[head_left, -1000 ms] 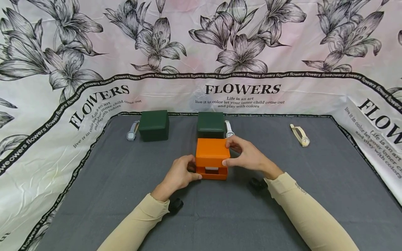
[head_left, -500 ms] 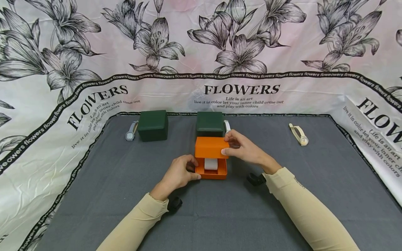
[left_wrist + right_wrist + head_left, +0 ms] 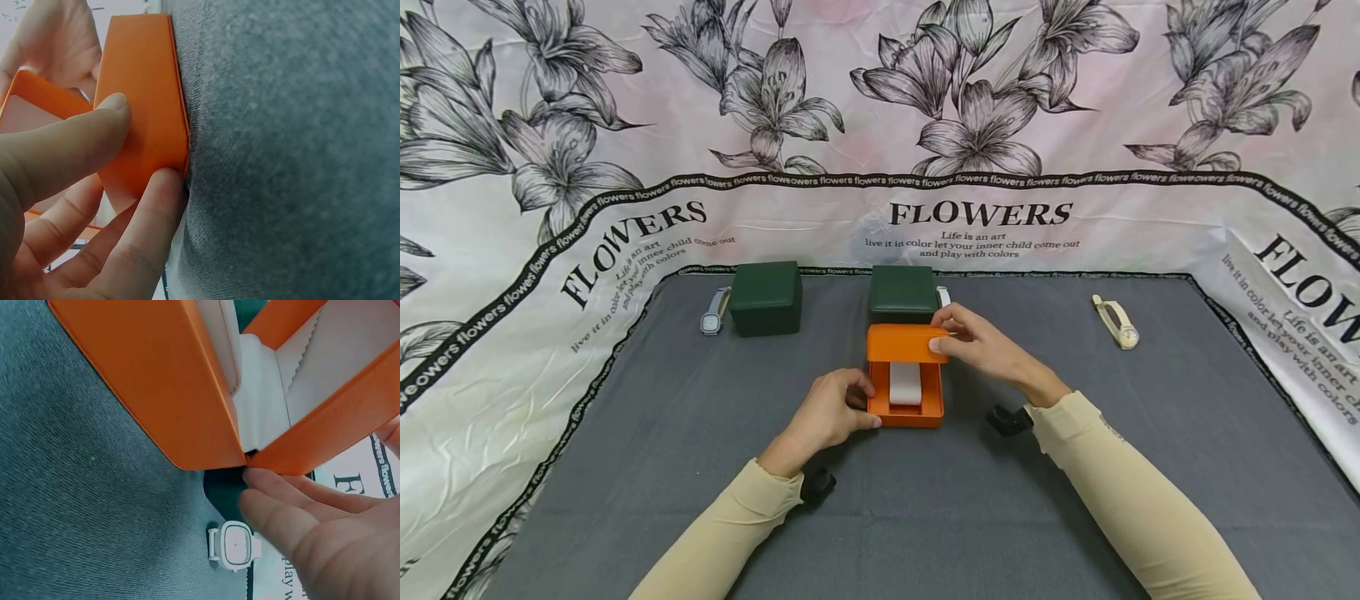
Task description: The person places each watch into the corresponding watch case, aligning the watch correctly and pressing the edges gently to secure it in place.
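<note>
Lid (image 3: 907,343) of the orange box (image 3: 906,404) now stands tipped well back on its hinge; a second ago it sat only a crack above the base, half a second ago about halfway up. White cushion (image 3: 906,383) inside is now in full view from the head camera, and nothing is seen strapped on it.

Right hand (image 3: 981,346) pinches the lid's right edge, thumb in front, fingers behind, and has travelled toward 12 o'clock with the lid. Right wrist view shows its fingertips (image 3: 262,481) at the hinge corner, where lid and base meet.

Left hand (image 3: 831,414) grips the base at its 9 o'clock side and has not shifted. Left wrist view shows thumb (image 3: 94,134) and finger pressed on the orange wall, pinning the box down on the grey worktop (image 3: 1075,500).

Box sits at worktop centre, just at 6 o'clock of the right-hand green box (image 3: 903,293). White watch (image 3: 236,545) lies beside that green box, close behind the right hand. Second green box (image 3: 766,297) with a grey watch (image 3: 713,312) stands toward 10 o'clock; a cream watch (image 3: 1116,322) lies well apart toward 2 o'clock.

Judgement: opening is nearly done, the cushion is exposed and within reach, and the box is steady enough under the left hand's hold.
</note>
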Action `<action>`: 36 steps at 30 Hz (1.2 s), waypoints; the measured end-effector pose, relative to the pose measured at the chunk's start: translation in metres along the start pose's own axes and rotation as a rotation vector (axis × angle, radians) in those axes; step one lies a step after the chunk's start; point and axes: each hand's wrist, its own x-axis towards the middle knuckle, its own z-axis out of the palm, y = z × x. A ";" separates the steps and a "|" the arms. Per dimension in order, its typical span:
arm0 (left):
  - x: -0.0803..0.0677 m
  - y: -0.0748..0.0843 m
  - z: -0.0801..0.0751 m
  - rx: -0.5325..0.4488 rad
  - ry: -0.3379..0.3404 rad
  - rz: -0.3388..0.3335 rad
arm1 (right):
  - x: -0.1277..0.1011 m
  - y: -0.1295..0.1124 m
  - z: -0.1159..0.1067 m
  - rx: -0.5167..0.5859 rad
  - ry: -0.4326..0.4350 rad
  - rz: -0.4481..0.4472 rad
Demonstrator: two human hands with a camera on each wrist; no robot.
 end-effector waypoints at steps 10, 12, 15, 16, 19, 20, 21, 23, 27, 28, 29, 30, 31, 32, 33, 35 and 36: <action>-0.002 0.002 -0.002 0.005 -0.010 -0.022 | 0.001 0.000 0.002 -0.022 0.029 -0.016; -0.002 0.002 -0.003 0.001 -0.007 -0.013 | 0.001 -0.002 0.002 -0.039 0.050 -0.028; -0.003 0.002 -0.003 -0.003 -0.001 -0.005 | 0.001 -0.005 0.003 -0.050 0.069 -0.049; -0.003 0.002 -0.003 -0.002 0.000 -0.005 | 0.001 -0.006 0.003 -0.055 0.071 -0.054; -0.003 0.001 -0.002 0.003 -0.001 -0.013 | 0.000 -0.007 0.006 -0.054 0.079 -0.066; -0.004 0.001 -0.002 0.004 -0.003 -0.014 | 0.000 -0.008 0.006 -0.050 0.084 -0.072; -0.004 0.001 -0.003 0.005 -0.005 -0.011 | 0.000 -0.008 0.007 -0.047 0.091 -0.082; -0.003 0.000 -0.002 0.007 -0.004 -0.003 | -0.001 -0.009 0.008 -0.046 0.112 -0.104; -0.003 0.000 -0.001 0.006 0.004 -0.001 | 0.000 -0.010 0.007 -0.062 0.123 -0.144; -0.004 -0.001 -0.001 0.007 0.004 -0.001 | 0.000 -0.010 0.007 -0.075 0.125 -0.150; -0.004 -0.001 -0.001 0.005 0.004 -0.008 | 0.000 -0.011 0.006 -0.085 0.126 -0.158; -0.004 -0.001 -0.001 0.005 0.002 -0.014 | 0.001 -0.011 0.005 -0.093 0.126 -0.163; -0.004 -0.001 -0.001 0.005 0.000 -0.017 | 0.001 -0.012 0.005 -0.105 0.126 -0.166; -0.004 -0.001 -0.001 0.005 -0.002 -0.021 | 0.001 -0.012 0.004 -0.116 0.126 -0.169; -0.004 -0.001 -0.001 0.008 -0.004 -0.018 | 0.001 -0.013 0.003 -0.126 0.126 -0.169; -0.003 -0.001 -0.001 0.009 -0.006 -0.019 | 0.001 -0.015 0.002 -0.138 0.130 -0.167; -0.003 0.000 -0.001 0.011 -0.007 -0.017 | 0.001 -0.015 0.001 -0.147 0.133 -0.164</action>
